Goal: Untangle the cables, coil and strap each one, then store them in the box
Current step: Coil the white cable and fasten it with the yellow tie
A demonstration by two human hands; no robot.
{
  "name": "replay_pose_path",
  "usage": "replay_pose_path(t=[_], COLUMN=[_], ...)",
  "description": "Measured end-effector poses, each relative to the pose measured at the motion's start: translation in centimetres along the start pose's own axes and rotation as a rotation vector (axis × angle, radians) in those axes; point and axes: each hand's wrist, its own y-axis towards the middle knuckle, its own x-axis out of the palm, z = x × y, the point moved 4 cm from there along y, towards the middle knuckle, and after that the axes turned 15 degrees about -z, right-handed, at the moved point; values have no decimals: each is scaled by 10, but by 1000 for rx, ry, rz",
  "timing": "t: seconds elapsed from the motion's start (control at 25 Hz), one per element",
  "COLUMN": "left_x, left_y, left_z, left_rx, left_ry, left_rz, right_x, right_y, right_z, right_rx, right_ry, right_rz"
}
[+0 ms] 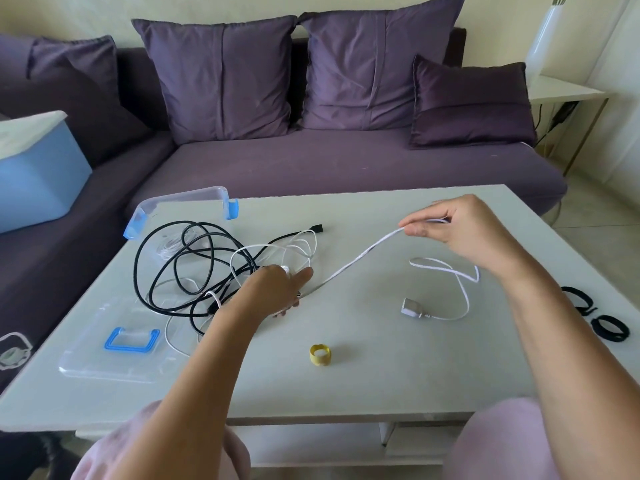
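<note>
On the sofa at far left sits a blue bin. The clear storage box with blue clips stands at the tabletop far-left corner, and its clear lid with a blue handle lies flat near the front-left edge. Between them sprawls the black cable, looped and knotted with thin white cables. The left grip rests on the right edge of this tangle, fingers curled around the flat white cable where it leaves the heap. That cable rises off the tabletop to the right grip, which pinches it between thumb and forefinger in the air. Past it the cable drops, loops on the tabletop and ends in a USB plug. A yellow strap roll lies nearer the front edge, apart from the cables. Black straps lie at the tabletop right edge
</note>
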Motion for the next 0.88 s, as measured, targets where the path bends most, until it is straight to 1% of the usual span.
replay_pose_path(t=[0.04, 0.08, 0.16, 0.24, 0.32, 0.4, 0.44, 0.48, 0.52, 0.56, 0.6, 0.68, 0.76, 0.8, 0.88], left_x=[4, 8, 17, 21, 19, 15, 12, 7, 0, -7, -15, -30, -36, -38, -44], left_y=[-5, -11, -22, -32, -42, -55, -59, -62, -62, -60, -55, -42, -31, -26, -19], left_z=[3, 6, 13, 22, 30, 38, 41, 44, 47, 48, 46, 34, 22, 16, 3], left_rx=[-8, -8, 65, 260, 475, 698, 803, 887, 950, 993, 1022, 1037, 1030, 1008, 927], left_ry=[-92, -158, -216, -340, -590, -821, -943, -1080, -1212, -1338, -1456, -1673, -1937, -2069, -2212], left_rz=[-93, -220, -505, -743, -993, -1245, -1332, -1366, -1338, -1259, -1148, -894, -755, -644, -227], right_x=[-5, -10, -18, -21, -21, -19, -17, -16, -14, -11, -9, -3, 5, 10, 21], right_y=[-1, -3, -5, -5, -4, -3, -2, -1, 0, 0, 1, 2, 3, 5, 6], right_z=[1, 2, 3, 5, 7, 9, 9, 9, 9, 9, 9, 9, 10, 11, 9], right_rx=[-16, -27, -38, -36, -30, -21, -13, -4, 6, 14, 21, 36, 73, 92, 118], right_ry=[-10, -14, -23, -38, -50, -38, -28, -18, -9, -4, -6, -31, -67, -86, -123], right_rz=[64, 127, 229, 294, 325, 314, 303, 293, 279, 258, 233, 183, 111, 55, -76])
